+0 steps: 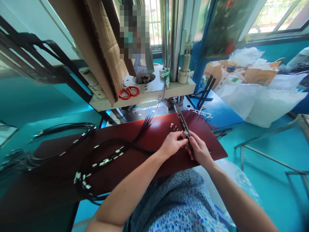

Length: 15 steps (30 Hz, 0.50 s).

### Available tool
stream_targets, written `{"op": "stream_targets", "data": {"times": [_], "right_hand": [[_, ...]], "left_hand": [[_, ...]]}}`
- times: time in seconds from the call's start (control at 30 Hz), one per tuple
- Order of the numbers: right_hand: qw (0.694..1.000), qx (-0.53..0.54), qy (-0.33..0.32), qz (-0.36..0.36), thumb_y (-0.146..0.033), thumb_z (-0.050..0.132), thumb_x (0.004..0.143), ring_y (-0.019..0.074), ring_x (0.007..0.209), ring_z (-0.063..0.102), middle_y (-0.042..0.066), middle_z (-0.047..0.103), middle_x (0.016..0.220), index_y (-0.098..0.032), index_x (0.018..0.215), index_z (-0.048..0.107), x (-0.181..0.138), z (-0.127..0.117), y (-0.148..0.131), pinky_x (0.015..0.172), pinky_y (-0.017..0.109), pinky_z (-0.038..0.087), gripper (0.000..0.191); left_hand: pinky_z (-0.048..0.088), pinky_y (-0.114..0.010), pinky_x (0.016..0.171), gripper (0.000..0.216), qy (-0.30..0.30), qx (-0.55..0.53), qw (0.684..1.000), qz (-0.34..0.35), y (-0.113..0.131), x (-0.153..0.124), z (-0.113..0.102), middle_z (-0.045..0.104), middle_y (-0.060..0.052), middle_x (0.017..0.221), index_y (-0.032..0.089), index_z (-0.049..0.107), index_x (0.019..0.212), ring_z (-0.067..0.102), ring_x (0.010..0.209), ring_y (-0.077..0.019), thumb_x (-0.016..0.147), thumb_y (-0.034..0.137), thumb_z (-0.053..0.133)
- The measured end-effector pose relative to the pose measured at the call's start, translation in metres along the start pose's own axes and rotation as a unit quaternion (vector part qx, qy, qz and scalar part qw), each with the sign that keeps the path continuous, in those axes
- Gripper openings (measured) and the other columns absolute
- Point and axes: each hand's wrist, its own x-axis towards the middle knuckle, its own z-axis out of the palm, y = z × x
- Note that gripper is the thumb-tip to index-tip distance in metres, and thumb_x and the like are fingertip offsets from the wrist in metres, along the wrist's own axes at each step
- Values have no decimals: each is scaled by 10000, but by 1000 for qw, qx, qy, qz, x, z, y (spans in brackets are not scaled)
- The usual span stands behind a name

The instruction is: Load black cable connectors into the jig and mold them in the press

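Slim dark bar (pixel 182 120) juts forward from the hands (pixel 200 149) (pixel 172 144), the right pinching its near end, the left's hold unclear.

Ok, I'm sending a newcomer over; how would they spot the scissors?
Behind the dark red table is a thick pale plate. At its front edge, beside the cardboard, are the scissors. Unlike the brown cardboard and pale plate, they're bright red.

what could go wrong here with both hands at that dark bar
With left hand and right hand close together at the dark bar, a pinch is possible. Black cables overhanging the table's near edge might snag. Red-handled scissors at the ledge's edge could get knocked down.
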Motion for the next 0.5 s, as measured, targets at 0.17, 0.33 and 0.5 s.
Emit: {"op": "stream_targets", "data": {"times": [0.17, 0.33, 0.5], "right_hand": [[998, 50, 26, 18, -522, 453, 842, 87, 300, 382, -79, 460, 448, -177, 1273, 457, -3, -3, -3, 270, 179, 264, 552], [997, 71, 29, 21, -503, 462, 851, 85, 299, 395, -75, 473, 451, -173, 1281, 440, -3, -6, 1, 277, 169, 259, 543], [997, 74, 17, 22, -498, 469, 856, 81, 299, 397, -74, 475, 446, -176, 1284, 445, -3, -8, 2, 286, 167, 274, 536]], "left_hand": [[325, -199, 545, 310, 2, -74, 997, 3, 11, 2, -12, 525, 19, 622, 137, 612, 829, 433, 561, -83, 797, 432, 524], [278, -208, 510, 307, 31, -34, 999, -5, 10, 7, -11, 428, 47, 506, 136, 598, 723, 366, 496, -77, 800, 423, 519], [367, -226, 638, 273, 9, 67, 998, 6, -3, 9, -7, 599, 5, 662, 137, 670, 746, 518, 664, -137, 751, 395, 577]]}}
